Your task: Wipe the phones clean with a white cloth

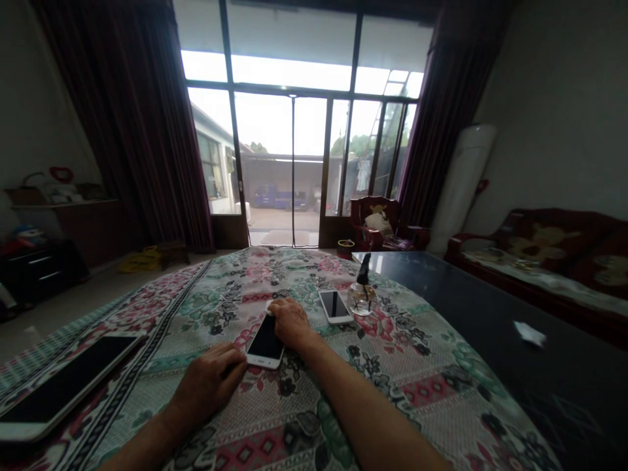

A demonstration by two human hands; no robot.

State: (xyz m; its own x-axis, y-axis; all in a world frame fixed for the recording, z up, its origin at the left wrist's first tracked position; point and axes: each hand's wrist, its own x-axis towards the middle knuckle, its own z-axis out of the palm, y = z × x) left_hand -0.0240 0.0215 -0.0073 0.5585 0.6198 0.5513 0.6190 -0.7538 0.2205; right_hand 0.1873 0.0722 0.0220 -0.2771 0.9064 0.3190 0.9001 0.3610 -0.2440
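A white smartphone [265, 341] with a dark screen lies face up on the flowered tablecloth. My left hand [210, 379] rests at its lower left corner, fingers curled together and pinching the edge. Across the upper part of the screen is my right hand [290, 322], closed on a small white wipe [269, 306] that peeks out by the fingertips; most of the wipe is hidden. A second white smartphone [335, 307] lies just beyond my right hand. Beside it stands a small round glass bottle [362, 301] with a black top.
A large white-framed tablet [69, 383] lies at the table's left. To the right, a dark glossy table [471, 327] carries a crumpled white tissue [530, 333]. A wooden sofa [544, 242], an armchair [377, 222] and glass doors [282, 170] stand farther off.
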